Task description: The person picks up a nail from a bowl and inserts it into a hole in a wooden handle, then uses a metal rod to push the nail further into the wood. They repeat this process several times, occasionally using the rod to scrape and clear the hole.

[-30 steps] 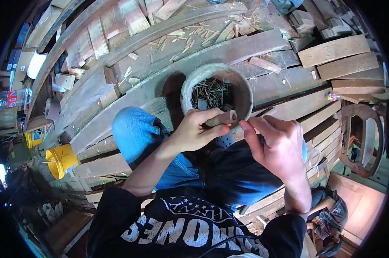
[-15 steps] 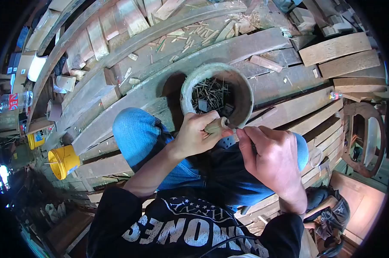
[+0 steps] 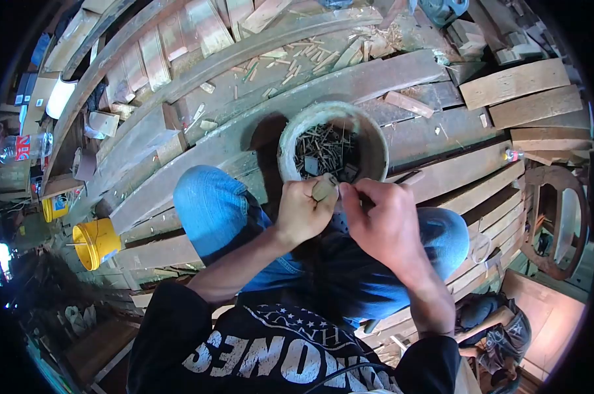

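My left hand (image 3: 302, 211) is closed around a small tan piece that looks like wood (image 3: 323, 190), with its rounded end showing above the thumb. Close beside it, my right hand (image 3: 388, 220) is closed too, thumb and forefinger pinched near the end of the piece. Whatever lies in that pinch is too small to make out. Just beyond both hands stands a worn round bucket (image 3: 288, 148), with many thin dark, nail-like pieces (image 3: 323, 144) and a few flat bits inside.
Long timber planks (image 3: 257, 118) lie around the bucket, with wood slivers (image 3: 303, 56) scattered behind. Curved boards (image 3: 514, 82) are stacked at right, near an oval wooden frame (image 3: 560, 223). A yellow bucket (image 3: 96, 243) stands left. Another person (image 3: 501, 335) is at lower right.
My right hand has moved left and slightly up, close against my left hand. The tan piece has turned in my left hand and sits a little nearer the bucket.
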`<action>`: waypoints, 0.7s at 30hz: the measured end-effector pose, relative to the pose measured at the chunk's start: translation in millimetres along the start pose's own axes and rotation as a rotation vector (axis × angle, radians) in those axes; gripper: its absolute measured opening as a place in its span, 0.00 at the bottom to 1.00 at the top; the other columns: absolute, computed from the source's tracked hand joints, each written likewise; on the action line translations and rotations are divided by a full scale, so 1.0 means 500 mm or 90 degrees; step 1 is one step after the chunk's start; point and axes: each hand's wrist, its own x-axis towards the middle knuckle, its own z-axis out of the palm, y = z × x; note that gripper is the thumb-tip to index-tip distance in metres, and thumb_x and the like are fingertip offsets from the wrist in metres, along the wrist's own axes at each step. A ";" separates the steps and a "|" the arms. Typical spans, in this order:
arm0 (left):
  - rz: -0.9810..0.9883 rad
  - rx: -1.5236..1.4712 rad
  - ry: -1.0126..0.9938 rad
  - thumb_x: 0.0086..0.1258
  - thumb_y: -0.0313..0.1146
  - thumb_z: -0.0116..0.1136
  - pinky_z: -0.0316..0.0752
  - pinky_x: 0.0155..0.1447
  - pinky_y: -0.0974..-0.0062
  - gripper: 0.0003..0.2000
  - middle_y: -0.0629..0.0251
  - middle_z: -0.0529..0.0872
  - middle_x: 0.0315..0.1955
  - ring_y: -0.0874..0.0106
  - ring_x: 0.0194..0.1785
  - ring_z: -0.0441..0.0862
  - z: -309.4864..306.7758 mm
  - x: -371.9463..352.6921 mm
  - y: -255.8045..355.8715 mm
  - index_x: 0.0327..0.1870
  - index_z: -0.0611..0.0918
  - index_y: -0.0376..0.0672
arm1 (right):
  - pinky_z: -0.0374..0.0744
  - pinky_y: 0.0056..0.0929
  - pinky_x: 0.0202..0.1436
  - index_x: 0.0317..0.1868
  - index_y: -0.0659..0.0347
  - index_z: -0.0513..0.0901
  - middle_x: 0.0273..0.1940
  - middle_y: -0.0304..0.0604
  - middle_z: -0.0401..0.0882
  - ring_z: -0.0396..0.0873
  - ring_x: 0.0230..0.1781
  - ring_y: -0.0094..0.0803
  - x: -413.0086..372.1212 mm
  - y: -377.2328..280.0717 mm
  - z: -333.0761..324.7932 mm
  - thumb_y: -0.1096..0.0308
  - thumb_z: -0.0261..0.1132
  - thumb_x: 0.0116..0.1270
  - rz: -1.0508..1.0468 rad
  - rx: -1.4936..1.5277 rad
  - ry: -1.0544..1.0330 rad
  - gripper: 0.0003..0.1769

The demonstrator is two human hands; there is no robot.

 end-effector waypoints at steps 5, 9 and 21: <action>-0.021 -0.117 0.051 0.64 0.27 0.61 0.61 0.23 0.75 0.15 0.66 0.69 0.10 0.81 0.17 0.63 0.035 -0.011 -0.012 0.17 0.72 0.37 | 0.66 0.31 0.15 0.22 0.64 0.76 0.11 0.47 0.68 0.70 0.08 0.40 0.023 -0.003 0.009 0.71 0.64 0.66 -0.017 0.125 0.165 0.14; -0.134 -0.282 -0.049 0.69 0.32 0.60 0.54 0.21 0.78 0.19 0.75 0.69 0.10 0.84 0.16 0.61 0.008 -0.009 -0.008 0.15 0.71 0.41 | 0.66 0.31 0.15 0.22 0.64 0.75 0.11 0.46 0.69 0.71 0.09 0.41 0.004 0.009 -0.021 0.73 0.65 0.64 -0.015 0.077 0.051 0.13; 0.020 -0.287 -0.190 0.66 0.24 0.56 0.60 0.22 0.76 0.09 0.67 0.66 0.12 0.78 0.16 0.63 0.043 -0.071 0.003 0.23 0.76 0.37 | 0.68 0.33 0.16 0.24 0.65 0.77 0.16 0.47 0.73 0.73 0.12 0.41 -0.074 -0.012 -0.053 0.74 0.67 0.61 0.042 -0.005 -0.079 0.09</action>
